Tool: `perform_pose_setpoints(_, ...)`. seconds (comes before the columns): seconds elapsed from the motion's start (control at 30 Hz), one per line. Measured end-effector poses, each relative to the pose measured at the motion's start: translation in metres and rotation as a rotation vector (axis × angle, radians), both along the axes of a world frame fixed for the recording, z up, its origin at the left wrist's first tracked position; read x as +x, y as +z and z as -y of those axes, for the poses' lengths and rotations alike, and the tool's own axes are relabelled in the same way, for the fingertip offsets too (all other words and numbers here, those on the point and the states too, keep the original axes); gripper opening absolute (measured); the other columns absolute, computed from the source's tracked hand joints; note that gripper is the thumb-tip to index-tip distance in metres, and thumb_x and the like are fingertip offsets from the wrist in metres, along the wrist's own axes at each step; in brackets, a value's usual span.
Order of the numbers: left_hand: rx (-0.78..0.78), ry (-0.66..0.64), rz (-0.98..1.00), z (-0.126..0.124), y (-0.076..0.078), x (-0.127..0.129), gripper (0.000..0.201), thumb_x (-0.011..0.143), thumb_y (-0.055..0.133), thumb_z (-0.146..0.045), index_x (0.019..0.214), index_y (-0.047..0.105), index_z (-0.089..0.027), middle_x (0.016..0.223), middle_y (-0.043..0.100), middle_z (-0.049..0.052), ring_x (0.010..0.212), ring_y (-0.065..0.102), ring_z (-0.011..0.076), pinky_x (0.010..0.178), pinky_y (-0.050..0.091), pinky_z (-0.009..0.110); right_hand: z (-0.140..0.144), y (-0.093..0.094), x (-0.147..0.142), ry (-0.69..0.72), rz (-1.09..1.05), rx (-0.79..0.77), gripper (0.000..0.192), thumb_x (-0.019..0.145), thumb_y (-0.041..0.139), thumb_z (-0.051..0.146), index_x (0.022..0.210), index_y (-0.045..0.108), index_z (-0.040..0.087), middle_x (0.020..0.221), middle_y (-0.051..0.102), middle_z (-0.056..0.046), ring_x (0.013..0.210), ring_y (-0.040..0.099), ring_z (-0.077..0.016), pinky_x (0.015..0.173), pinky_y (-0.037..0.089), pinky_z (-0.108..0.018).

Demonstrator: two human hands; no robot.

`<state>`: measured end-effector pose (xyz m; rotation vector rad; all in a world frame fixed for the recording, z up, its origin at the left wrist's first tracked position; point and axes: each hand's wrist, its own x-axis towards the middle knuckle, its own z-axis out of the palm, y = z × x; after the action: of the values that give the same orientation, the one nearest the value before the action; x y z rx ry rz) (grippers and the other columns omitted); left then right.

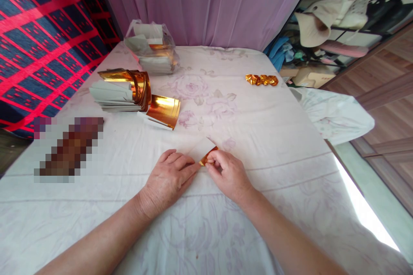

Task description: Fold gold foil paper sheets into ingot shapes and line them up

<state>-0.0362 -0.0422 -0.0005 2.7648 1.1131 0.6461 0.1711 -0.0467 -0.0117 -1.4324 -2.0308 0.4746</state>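
A small sheet of foil paper, white on one side and gold on the other, lies on the cloth between my hands. Its near right edge is folded over and shows gold. My right hand pinches this folded edge between thumb and fingers. My left hand lies flat, palm down, its fingers stretched out and the index fingertip against the paper's left corner. Part of the sheet is hidden by both hands.
A fanned stack of gold foil paper and a loose gold sheet lie at left. Behind stands a plastic bag of more sheets. Crumpled gold pieces sit at far right on the flowered tablecloth. A blurred patch hides something.
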Motion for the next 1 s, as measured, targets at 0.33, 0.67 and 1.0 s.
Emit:
perform_pose_setpoints(0.33, 0.007, 0.0, -0.023, 0.0, 0.002, 0.003, 0.022, 0.096, 0.051, -0.024, 0.107, 0.07, -0.023, 0.095, 0.069, 0.003, 0.088, 0.059, 0.0202, 0.089, 0.044, 0.043, 0.002, 0.001, -0.008, -0.038, 0.094, 0.03, 0.01, 0.083, 0.062, 0.018, 0.081, 0.053, 0.022, 0.075, 0.063, -0.001, 0.073, 0.06, -0.0182, 0.067, 0.043, -0.029)
perform_pose_setpoints(0.67, -0.06, -0.009, -0.003, -0.001, 0.005, 0.003, 0.022, 0.096, 0.051, -0.024, 0.105, 0.071, -0.023, 0.094, 0.069, 0.004, 0.089, 0.058, 0.0199, 0.083, 0.046, 0.04, 0.002, 0.003, -0.01, -0.035, 0.119, 0.028, 0.007, 0.084, 0.058, 0.018, 0.082, 0.053, 0.022, 0.077, 0.064, -0.003, 0.076, 0.06, -0.0188, 0.068, 0.042, -0.03)
perform_pose_setpoints(1.0, -0.024, -0.024, 0.016, -0.003, 0.005, 0.001, 0.023, 0.097, 0.049, -0.025, 0.098, 0.072, -0.022, 0.094, 0.072, 0.003, 0.085, 0.062, 0.0181, 0.091, 0.046, 0.042, 0.001, 0.003, -0.011, -0.036, 0.109, 0.016, 0.008, 0.085, 0.057, 0.016, 0.08, 0.053, 0.022, 0.076, 0.063, -0.002, 0.075, 0.059, -0.0188, 0.068, 0.042, -0.03)
